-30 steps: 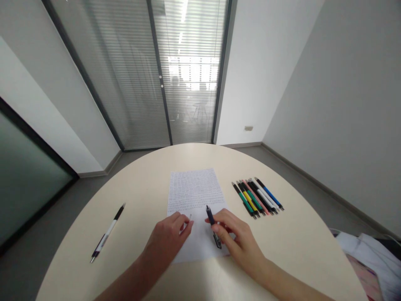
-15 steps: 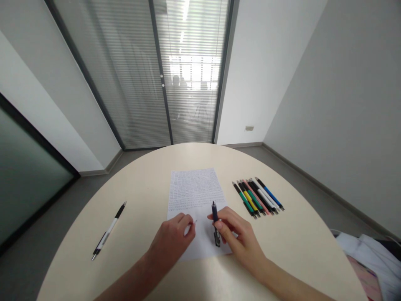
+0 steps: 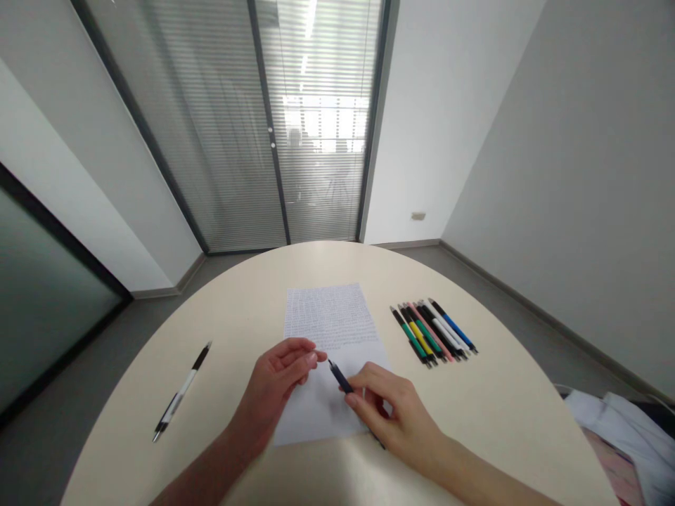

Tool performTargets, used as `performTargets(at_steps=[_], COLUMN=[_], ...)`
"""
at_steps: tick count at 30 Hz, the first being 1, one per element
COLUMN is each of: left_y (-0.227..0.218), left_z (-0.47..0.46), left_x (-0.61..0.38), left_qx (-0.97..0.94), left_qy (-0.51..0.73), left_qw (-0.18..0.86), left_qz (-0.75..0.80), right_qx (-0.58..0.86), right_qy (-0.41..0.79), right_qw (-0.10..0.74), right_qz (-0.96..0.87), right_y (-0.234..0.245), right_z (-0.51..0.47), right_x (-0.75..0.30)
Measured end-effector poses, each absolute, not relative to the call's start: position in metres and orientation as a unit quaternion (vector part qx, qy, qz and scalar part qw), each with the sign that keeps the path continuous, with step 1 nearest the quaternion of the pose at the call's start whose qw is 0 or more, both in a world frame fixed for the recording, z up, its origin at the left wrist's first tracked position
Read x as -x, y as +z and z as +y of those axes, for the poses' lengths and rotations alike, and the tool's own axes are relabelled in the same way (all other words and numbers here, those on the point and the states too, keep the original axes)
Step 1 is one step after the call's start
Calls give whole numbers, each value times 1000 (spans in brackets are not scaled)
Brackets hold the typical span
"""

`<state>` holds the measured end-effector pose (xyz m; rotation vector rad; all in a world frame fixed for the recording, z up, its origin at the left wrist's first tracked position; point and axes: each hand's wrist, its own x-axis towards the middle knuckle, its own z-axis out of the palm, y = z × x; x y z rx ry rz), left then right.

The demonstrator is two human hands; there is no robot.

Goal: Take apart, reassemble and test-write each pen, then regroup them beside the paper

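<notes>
My right hand (image 3: 393, 404) is closed around a dark pen (image 3: 340, 376). The pen slants over the lower part of a sheet of paper (image 3: 348, 414), its tip aimed up and to the left. Just left of that tip is my left hand (image 3: 279, 379), thumb and fingertips pressed together. Whatever may be between them is too small to make out. Rows of handwriting cover the upper part of the sheet, while the lower part is blank and partly behind both hands.
Several pens (image 3: 432, 330) in green, yellow, pink, black, white and blue lie side by side on the right of the round table (image 3: 237, 302). A white and black pen (image 3: 182, 393) lies alone at the left. White cloth (image 3: 612, 422) shows beyond the right edge.
The pen in my right hand has swung from upright to slanting, its tip now toward the left. My left hand has turned and risen slightly, bringing its fingertips near the tip.
</notes>
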<state>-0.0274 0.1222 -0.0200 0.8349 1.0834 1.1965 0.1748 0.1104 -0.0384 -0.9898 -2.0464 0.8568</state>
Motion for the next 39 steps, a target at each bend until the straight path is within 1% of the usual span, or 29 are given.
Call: performTargets(at_steps=[5, 16, 22, 25, 31, 33, 39], left_y=[-20, -18, -17, -19, -25, -25, -26], left_z=[121, 120, 120, 120, 118, 117, 119], left_x=[24, 25, 25, 26, 31, 31, 30], left_qx=[-313, -342, -353, -406, -519, -529, -503], left_qy=[525, 517, 537, 523, 496, 484, 473], left_qw=[661, 659, 627, 606, 523, 522, 559], left_qz=[436, 426, 440, 441, 459, 462, 459], right_qx=[372, 369, 370, 372, 369, 369, 365], right_qy=[330, 320, 319, 317, 305, 301, 300], right_qw=[331, 323, 321, 322, 323, 323, 334], right_qz=[-802, -811, -811, -811, -816, -818, -816], right_y=[-41, -40, -41, -41, -41, -41, -42], right_z=[110, 110, 110, 109, 110, 110, 108], right_x=[-173, -174, -175, -175, -175, -175, -176])
